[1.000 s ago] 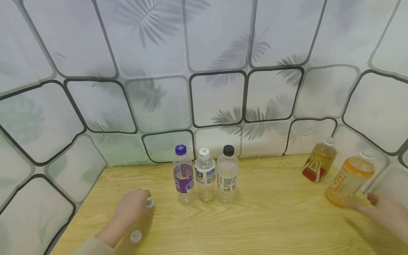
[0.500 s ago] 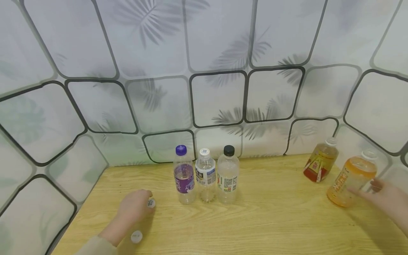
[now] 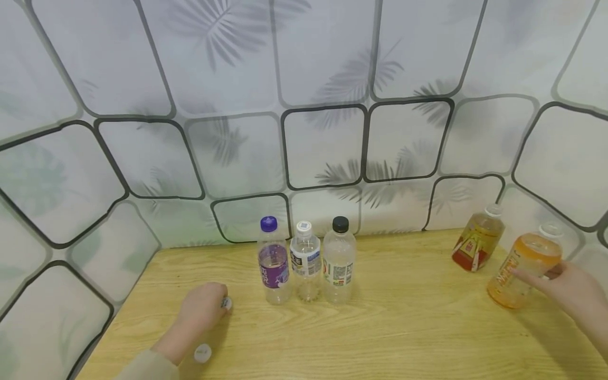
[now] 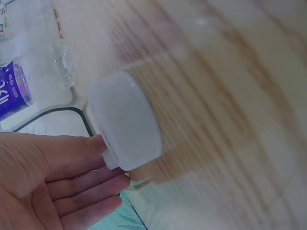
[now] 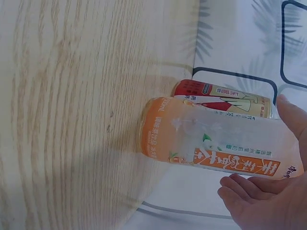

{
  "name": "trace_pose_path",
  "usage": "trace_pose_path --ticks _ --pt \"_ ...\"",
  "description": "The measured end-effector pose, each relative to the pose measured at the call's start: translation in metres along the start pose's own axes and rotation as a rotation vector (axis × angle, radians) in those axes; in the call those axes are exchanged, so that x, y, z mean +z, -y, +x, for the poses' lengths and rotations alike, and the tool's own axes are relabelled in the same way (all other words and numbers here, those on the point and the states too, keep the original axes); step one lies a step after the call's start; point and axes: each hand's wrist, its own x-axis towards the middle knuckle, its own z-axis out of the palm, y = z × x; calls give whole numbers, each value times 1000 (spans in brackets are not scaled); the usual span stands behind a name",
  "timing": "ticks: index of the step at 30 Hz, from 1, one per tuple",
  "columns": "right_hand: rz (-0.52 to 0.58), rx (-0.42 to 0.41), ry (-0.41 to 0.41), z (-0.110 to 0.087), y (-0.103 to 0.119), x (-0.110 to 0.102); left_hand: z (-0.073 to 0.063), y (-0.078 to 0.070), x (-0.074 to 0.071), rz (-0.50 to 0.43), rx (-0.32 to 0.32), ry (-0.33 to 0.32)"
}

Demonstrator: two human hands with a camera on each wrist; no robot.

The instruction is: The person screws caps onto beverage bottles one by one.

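My left hand [image 3: 201,309] pinches a white bottle cap [image 4: 127,120] at its edge between thumb and fingers, low over the wooden table [image 3: 404,327]. A second white cap [image 3: 202,353] lies on the table close to my left wrist. At the far right, my right hand [image 3: 570,287] is spread around an orange-labelled drink bottle [image 5: 211,139], thumb to one side and loosely bent fingers to the other. That bottle stands on the table, its white neck uncapped or with a pale rim. A red and yellow labelled bottle [image 3: 477,240] stands just behind it.
Mid-table, three clear bottles stand in a row: one with a purple cap [image 3: 274,264], one with a white cap [image 3: 305,261], one with a black cap [image 3: 339,261]. A patterned wall covering [image 3: 323,148] rises along the table's back and sides.
My right hand has moved up and inward around the orange bottle, its thumb now in front of the label. My left hand and its cap have shifted slightly right. The bottles stay put.
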Motion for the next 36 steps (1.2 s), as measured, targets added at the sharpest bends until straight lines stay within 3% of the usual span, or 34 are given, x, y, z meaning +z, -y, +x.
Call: trace_pose_path --ticks 9,23,36 --pt "63 -40 -80 -2 2 3 1 0 1 -15 -21 2" --pt "45 -48 -111 -6 9 0 4 0 0 -34 -41 12" --pt "39 -20 -105 -2 9 -3 4 -1 -2 -18 -16 -13"
